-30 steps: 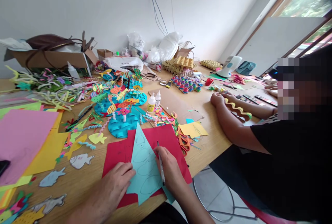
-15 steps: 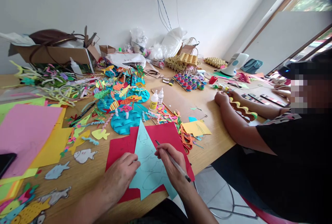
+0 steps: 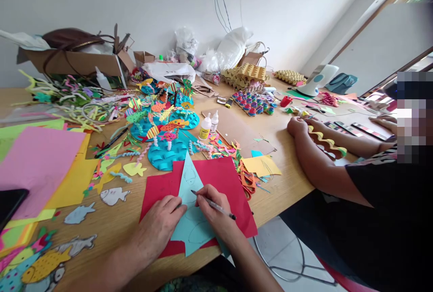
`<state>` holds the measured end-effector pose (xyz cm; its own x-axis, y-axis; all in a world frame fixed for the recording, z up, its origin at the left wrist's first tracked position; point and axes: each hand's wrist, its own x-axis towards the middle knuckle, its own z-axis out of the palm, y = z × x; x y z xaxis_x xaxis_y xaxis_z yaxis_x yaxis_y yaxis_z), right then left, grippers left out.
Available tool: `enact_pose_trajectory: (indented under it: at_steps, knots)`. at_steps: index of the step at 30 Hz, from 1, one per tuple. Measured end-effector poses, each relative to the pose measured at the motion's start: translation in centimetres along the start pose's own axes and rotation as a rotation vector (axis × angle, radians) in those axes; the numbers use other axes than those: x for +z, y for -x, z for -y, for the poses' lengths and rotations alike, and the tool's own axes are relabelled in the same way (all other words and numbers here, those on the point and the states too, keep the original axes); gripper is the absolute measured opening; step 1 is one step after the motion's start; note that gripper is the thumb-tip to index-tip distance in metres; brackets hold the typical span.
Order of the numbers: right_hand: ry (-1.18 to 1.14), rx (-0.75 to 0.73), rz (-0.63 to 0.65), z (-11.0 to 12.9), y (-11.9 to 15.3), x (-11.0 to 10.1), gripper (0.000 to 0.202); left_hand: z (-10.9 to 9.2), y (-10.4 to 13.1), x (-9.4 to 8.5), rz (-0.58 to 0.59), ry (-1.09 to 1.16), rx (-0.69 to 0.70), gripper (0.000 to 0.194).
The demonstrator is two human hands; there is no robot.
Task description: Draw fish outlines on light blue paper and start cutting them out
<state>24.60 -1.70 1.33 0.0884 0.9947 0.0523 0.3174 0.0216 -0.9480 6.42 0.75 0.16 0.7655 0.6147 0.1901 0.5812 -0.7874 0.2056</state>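
My right hand (image 3: 214,208) grips a black-capped pen (image 3: 216,207), its tip at the upper part of a light-blue paper piece (image 3: 189,191) with a pointed top. Fish outlines are drawn on this paper, partly hidden by my right hand. My left hand (image 3: 164,220) rests with fingers laid over the paper's left edge and holds nothing. Beneath the blue piece lie red sheets (image 3: 221,172). Left of my left hand, cut-out paper fish lie on the table, among them a white fish (image 3: 114,196) and a grey-blue fish (image 3: 79,213).
Beyond the red sheets stand blue bases with paper fish (image 3: 165,154) and two glue bottles (image 3: 204,127). Orange scissors (image 3: 248,181) and a yellow paper scrap (image 3: 262,165) lie to the right. Coloured sheets (image 3: 43,161) are at left. A co-worker's hands (image 3: 299,129) hold an egg-carton strip.
My right hand and the pen have moved left across the blue paper, and the pen lies flatter. My left hand stays at the paper's edge. The view has shifted slightly.
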Motion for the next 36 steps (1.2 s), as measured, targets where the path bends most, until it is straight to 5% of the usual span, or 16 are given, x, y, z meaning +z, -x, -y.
enact_pose_trajectory:
  at_steps: [9,36]
  knots:
    - [0.171,-0.078,0.009,-0.8,0.3,0.7,0.009,0.0,0.7,1.3,-0.093,-0.061,-0.009,0.034]
    - [0.253,-0.079,0.051,-1.0,0.1,0.9,0.011,0.1,0.8,1.5,-0.097,-0.04,-0.01,0.035]
